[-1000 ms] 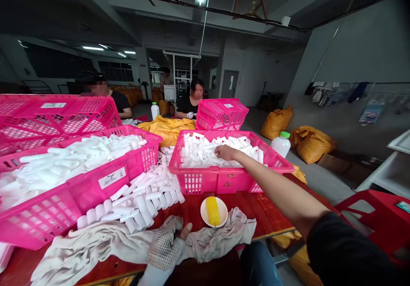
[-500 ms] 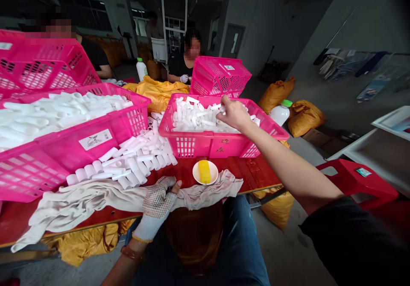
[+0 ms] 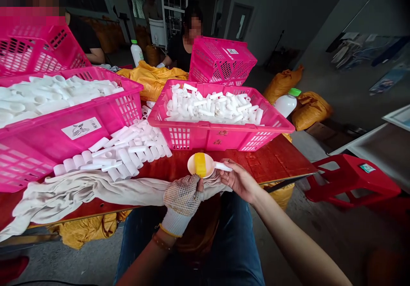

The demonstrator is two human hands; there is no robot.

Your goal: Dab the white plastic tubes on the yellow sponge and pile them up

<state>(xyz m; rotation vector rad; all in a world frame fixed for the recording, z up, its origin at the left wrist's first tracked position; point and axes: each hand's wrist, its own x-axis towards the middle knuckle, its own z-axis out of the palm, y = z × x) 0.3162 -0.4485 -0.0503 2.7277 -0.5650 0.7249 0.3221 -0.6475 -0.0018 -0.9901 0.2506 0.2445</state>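
A short white plastic tube (image 3: 223,166) is pinched in the fingers of my bare right hand (image 3: 241,180), its end pointing left over the rim of a small white dish (image 3: 209,166). Across that dish lies a yellow block (image 3: 200,164). My left hand (image 3: 182,194), in a dotted white knit glove, is at the dish's front edge with its fingers curled and closed, the bare thumb showing. What those fingers hold, if anything, is hidden. Under both hands runs a crumpled pale cloth (image 3: 128,190). Beyond the dish stands a pink basket (image 3: 192,128) of loose white tubes (image 3: 213,106).
Left is another pink basket (image 3: 41,145) heaped with larger white tubes, with stacked tubes (image 3: 128,149) beside it. Tipped pink baskets (image 3: 221,59) rise behind. Two people sit across the red table (image 3: 256,164). A red stool (image 3: 349,179) and yellow sacks (image 3: 310,109) are at right.
My right hand has come from the far basket down to the dish with a white tube. My left hand has moved right and up, from the cloth to the dish's edge.
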